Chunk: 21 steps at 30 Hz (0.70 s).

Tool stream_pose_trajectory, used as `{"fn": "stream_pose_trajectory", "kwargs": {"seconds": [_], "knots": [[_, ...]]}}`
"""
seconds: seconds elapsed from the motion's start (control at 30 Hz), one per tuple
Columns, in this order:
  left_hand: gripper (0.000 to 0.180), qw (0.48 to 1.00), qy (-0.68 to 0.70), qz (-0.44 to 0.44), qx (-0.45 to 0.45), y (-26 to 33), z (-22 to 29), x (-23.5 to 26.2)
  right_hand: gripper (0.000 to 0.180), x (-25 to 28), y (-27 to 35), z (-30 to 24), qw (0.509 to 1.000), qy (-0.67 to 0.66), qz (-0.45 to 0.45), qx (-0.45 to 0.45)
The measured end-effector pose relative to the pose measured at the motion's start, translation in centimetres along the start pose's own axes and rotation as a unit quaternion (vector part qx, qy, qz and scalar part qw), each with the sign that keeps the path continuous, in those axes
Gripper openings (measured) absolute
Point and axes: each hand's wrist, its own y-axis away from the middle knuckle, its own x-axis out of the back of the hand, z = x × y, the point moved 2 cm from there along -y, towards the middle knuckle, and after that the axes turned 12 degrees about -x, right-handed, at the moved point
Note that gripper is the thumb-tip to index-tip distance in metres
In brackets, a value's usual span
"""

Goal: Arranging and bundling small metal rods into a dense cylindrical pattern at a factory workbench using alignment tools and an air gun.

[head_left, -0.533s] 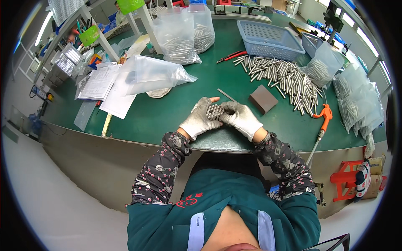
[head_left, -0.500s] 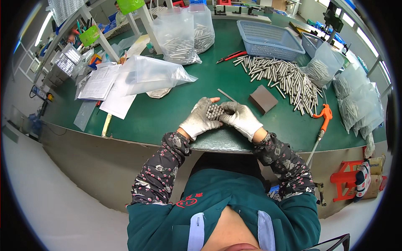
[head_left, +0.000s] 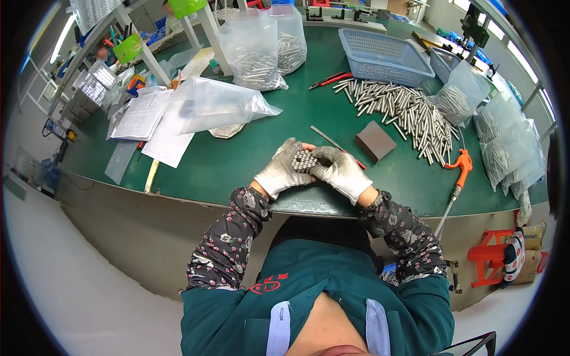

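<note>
Between my two gloved hands is a bundle of metal pins (head_left: 304,161), held with the round ends facing up. My left hand (head_left: 281,168) wraps its left side, and my right hand (head_left: 342,172) closes on its right side. Both gloves are pale with grey, dirty fingers. Just beyond my right hand a thin file with a red handle (head_left: 335,144) lies on the green table, partly hidden by that hand. A brown block (head_left: 375,142) sits to the right of it. Farther right spreads a loose pile of metal pins (head_left: 409,115).
A blue basket (head_left: 386,59) stands behind the pile, with red-handled pliers (head_left: 331,80) beside it. An orange air gun (head_left: 461,169) lies at the right edge. Bags of pins (head_left: 252,56) stand at the back; more bags (head_left: 507,148) lie far right. Papers (head_left: 139,118) and a plastic bag (head_left: 219,107) lie left.
The bundle has turned slightly, so its pin ends now face up more squarely. My right hand has shifted a little, showing the file's red handle. Both hands keep their hold.
</note>
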Motion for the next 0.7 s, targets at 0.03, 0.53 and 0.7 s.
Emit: {"fn": "stream_pose_trajectory", "kwargs": {"seconds": [0.03,0.53,0.7], "knots": [[0.063,1.0,-0.014,0.007,-0.006,0.1,0.0,0.1,0.028,-0.1,0.0,0.1,1.0,-0.002,0.003,0.009],[0.049,0.997,-0.019,0.057,-0.049,0.4,0.5,0.0,0.035,-0.5,0.4,-0.2,1.0,-0.011,-0.016,-0.021],[0.047,0.998,-0.006,0.061,-0.034,0.3,1.1,-0.2,0.036,-0.2,0.2,-0.5,0.998,-0.008,-0.027,-0.049]]}}
